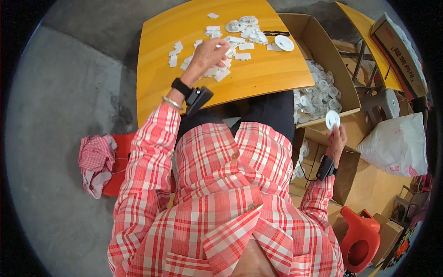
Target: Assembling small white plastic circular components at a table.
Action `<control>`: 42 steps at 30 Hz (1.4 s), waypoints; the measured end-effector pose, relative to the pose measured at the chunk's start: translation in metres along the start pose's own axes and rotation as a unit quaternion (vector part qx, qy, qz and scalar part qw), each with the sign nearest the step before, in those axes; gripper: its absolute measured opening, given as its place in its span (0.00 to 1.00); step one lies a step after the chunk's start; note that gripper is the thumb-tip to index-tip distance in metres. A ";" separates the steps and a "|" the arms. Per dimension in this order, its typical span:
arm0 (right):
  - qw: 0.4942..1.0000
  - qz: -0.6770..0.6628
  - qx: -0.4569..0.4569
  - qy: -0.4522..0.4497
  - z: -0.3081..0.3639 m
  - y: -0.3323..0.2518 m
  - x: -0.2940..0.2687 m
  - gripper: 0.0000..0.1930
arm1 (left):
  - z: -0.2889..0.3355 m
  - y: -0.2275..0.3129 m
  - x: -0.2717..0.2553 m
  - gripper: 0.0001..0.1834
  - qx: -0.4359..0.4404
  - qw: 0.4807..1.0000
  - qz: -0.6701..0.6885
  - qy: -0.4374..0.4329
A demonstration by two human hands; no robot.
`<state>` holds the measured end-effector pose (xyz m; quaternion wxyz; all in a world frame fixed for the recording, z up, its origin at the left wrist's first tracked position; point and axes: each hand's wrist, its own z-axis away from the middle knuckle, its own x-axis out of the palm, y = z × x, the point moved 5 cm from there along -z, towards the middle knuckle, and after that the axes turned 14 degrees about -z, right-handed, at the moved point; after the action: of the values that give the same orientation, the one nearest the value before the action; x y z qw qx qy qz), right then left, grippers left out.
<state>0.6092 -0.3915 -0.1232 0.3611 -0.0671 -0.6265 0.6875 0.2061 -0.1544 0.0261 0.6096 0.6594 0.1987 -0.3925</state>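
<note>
My left hand [210, 57] is over the yellow table [166, 87], its fingers curled together above a scatter of small white rectangular plastic pieces [222, 75]. Whatever lies between those fingertips is too hard to tell from the white pieces behind. Out to the right, my right hand [338, 139] grips a round white plastic disc [332, 119] by its edge, above an open cardboard box [349, 173]. More round white parts [235, 26] rest at the table's far side, beside a black slim tool [277, 33] and a white round lid-like disc [284, 43].
A large cardboard box [348, 87] right of the table holds many round white parts [323, 87]. A white sack [396, 145], a grey stool [390, 105] and a red stool [362, 240] stand on the right. Checked cloth [97, 159] hangs over a red seat [122, 157] at left.
</note>
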 end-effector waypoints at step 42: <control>0.936 0.023 -0.054 0.348 0.057 0.178 -0.116 0.21 | -0.003 -0.070 -0.059 0.24 0.082 0.864 0.497 0.002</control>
<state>0.5893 -0.4965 -0.3154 0.5366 -0.3360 -0.4962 0.5940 0.1191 -0.1263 0.0254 0.6672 0.7191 -0.1876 -0.0512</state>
